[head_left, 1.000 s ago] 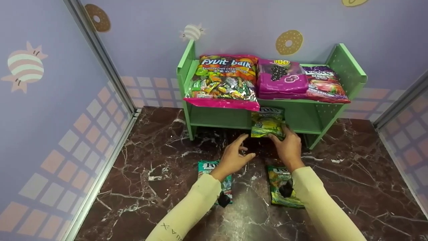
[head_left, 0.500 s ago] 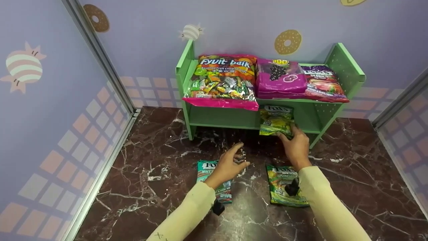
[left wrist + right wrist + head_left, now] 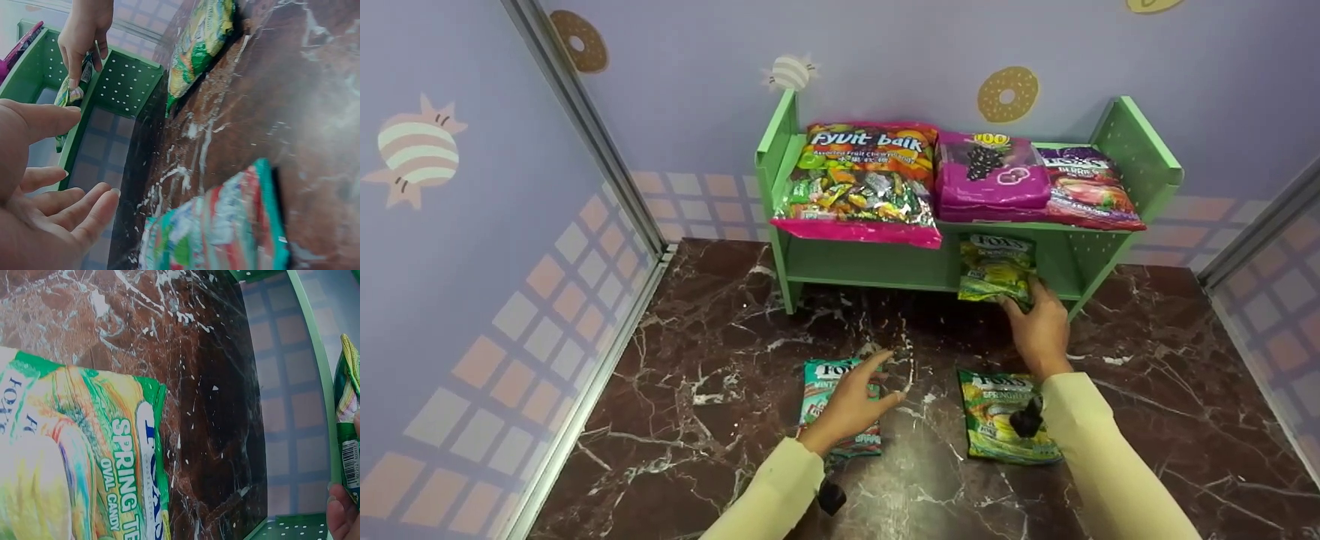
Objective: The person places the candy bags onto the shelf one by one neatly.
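Note:
My right hand (image 3: pixel 1041 330) pinches the lower right edge of a green and yellow Fox's candy bag (image 3: pixel 996 268). That bag is at the lower shelf of a green two-tier rack (image 3: pixel 870 268), toward its right side. In the right wrist view the held bag's barcode side (image 3: pixel 350 461) shows beside the fingers. My left hand (image 3: pixel 851 401) hovers over a teal Fox's mint candy bag (image 3: pixel 840 442) on the marble surface, fingers spread and holding nothing. A second green Fox's Spring Tea bag (image 3: pixel 997 412) lies flat below my right wrist.
On the rack's top shelf sit a large Fyvit Baik candy bag (image 3: pixel 862 180), a purple candy bag (image 3: pixel 994 187) and a Fox's Berries bag (image 3: pixel 1091 187). Purple walls (image 3: pixel 885 45) stand behind and at both sides of the dark marble surface (image 3: pixel 690 442).
My right hand has slid the held green candy bag to the right along the lower shelf. My left hand has drawn back toward me and left, over the teal bag.

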Motion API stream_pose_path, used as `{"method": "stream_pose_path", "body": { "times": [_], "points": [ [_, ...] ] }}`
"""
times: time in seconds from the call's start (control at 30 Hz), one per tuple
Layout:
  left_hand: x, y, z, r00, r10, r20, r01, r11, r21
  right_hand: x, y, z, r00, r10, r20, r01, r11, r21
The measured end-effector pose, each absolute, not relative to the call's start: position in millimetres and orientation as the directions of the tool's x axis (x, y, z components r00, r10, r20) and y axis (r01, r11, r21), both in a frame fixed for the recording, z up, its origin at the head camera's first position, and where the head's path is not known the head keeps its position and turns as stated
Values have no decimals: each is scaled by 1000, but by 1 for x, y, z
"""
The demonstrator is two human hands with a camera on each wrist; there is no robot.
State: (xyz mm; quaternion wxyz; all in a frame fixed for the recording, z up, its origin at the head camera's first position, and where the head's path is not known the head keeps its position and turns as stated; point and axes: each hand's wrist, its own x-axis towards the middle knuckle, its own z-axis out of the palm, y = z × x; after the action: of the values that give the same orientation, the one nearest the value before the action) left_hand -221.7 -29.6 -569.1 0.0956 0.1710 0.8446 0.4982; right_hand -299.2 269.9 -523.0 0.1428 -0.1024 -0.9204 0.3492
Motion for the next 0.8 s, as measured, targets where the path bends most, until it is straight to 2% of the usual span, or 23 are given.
{"method": "stream_pose_path", "body": {
  "times": [0.37,0.57,0.8],
  "points": [
    [-202,-58,-587,-935,354,28,179,400,899,-300,282,-521,-940,299,167,129,761,-636],
    [-192,-74,-595,-949,315,-34,91,375,922,-301,292,-518,-938,309,158,155,779,-608],
    [-186,-88,-602,-963,270,-14,100,405,909,-301,306,-516,-944,304,128,173,786,-593]
  ]
}}
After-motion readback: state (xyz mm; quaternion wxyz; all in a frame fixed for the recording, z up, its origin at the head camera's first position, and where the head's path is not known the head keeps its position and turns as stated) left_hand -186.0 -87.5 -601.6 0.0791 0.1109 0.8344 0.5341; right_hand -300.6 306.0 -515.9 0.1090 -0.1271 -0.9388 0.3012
